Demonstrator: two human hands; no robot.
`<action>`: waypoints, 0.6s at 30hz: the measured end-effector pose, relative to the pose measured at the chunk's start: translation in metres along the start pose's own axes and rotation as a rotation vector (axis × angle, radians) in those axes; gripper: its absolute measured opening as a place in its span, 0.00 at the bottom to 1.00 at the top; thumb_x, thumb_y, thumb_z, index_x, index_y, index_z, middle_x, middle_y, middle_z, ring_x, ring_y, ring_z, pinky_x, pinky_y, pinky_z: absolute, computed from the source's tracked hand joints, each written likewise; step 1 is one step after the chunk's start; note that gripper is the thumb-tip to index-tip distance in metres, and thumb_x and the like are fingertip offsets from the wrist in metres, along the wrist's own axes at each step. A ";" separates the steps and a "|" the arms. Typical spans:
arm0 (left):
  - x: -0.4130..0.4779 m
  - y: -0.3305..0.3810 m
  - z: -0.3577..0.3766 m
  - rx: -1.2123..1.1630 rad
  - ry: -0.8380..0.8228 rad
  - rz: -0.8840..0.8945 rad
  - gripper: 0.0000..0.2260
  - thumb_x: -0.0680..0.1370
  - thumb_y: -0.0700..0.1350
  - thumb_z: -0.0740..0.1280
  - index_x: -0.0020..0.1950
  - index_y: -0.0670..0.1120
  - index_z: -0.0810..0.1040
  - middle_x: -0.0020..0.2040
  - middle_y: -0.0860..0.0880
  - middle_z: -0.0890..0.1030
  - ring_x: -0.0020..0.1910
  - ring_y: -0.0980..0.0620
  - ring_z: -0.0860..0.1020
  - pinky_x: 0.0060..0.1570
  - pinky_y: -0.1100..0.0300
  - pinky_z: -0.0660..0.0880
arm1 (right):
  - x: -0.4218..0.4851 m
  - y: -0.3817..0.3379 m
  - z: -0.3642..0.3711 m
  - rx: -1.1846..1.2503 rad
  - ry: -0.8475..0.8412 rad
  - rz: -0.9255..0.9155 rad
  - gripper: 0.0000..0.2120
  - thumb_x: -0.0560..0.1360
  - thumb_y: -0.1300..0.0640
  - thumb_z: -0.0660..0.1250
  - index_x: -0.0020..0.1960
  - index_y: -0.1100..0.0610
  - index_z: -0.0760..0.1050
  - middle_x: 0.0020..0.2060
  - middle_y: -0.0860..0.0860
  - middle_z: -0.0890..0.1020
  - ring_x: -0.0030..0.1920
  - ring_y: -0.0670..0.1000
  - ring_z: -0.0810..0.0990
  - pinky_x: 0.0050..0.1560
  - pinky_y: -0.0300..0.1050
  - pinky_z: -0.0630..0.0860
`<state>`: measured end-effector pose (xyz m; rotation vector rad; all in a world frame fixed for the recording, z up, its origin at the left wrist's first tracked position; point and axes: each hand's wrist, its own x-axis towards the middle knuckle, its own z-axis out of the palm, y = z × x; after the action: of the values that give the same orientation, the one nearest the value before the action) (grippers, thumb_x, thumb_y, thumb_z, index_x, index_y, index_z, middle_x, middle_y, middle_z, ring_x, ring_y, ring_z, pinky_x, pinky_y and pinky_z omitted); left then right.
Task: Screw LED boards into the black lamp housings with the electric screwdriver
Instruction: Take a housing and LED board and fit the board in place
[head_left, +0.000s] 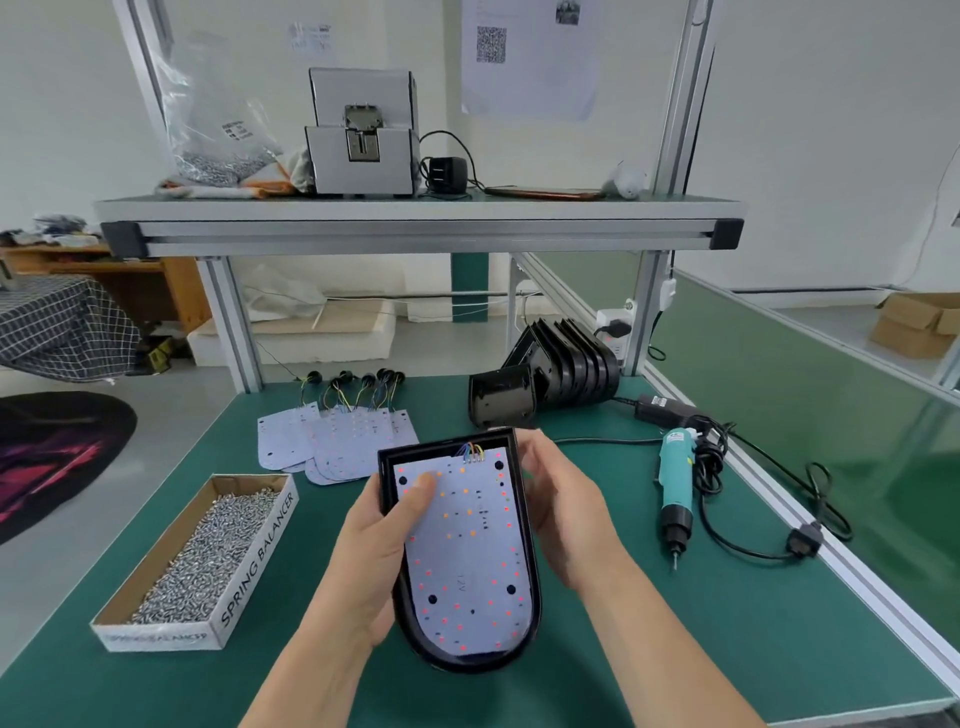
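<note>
A black lamp housing (530, 525) is held up above the green table (675, 623), with a white LED board (467, 561) lying inside it. My left hand (369, 551) grips the housing's left side, its thumb pressing on the board's upper left. My right hand (561, 509) grips the right edge, fingers curled behind it. The teal electric screwdriver (675, 483) lies on the table to the right, tip toward me, untouched. A cardboard box of screws (208, 556) sits at the left.
Several spare LED boards (332, 436) with wires lie fanned out behind the housing. A stack of black housings (550, 369) stands at the back right. The screwdriver's cable and power brick (670, 408) trail along the table's right edge. An overhead shelf (415, 228) carries a grey screw feeder (363, 135).
</note>
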<state>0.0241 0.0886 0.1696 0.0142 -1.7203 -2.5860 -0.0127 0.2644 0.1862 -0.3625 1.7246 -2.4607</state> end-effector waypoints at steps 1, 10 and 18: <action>-0.001 0.001 -0.001 -0.017 -0.019 -0.013 0.17 0.72 0.52 0.76 0.58 0.49 0.82 0.59 0.43 0.84 0.56 0.43 0.84 0.47 0.50 0.82 | 0.001 0.000 -0.001 0.058 -0.051 0.043 0.17 0.79 0.51 0.64 0.65 0.55 0.78 0.58 0.53 0.83 0.52 0.56 0.80 0.52 0.50 0.76; -0.003 0.009 -0.002 -0.035 -0.015 -0.018 0.18 0.72 0.50 0.75 0.60 0.46 0.81 0.58 0.42 0.84 0.54 0.41 0.84 0.48 0.46 0.82 | 0.008 0.020 0.005 -0.437 -0.065 0.081 0.29 0.76 0.73 0.61 0.25 0.45 0.70 0.24 0.38 0.69 0.29 0.40 0.62 0.31 0.30 0.63; -0.001 0.009 -0.001 -0.028 0.010 -0.008 0.16 0.71 0.45 0.76 0.57 0.46 0.82 0.56 0.39 0.84 0.53 0.36 0.84 0.48 0.42 0.81 | 0.007 0.016 0.004 -0.546 0.005 0.062 0.20 0.77 0.62 0.64 0.33 0.41 0.76 0.34 0.39 0.78 0.38 0.45 0.74 0.38 0.34 0.74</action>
<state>0.0253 0.0840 0.1774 0.0330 -1.6839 -2.6115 -0.0194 0.2539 0.1733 -0.3397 2.3501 -1.9116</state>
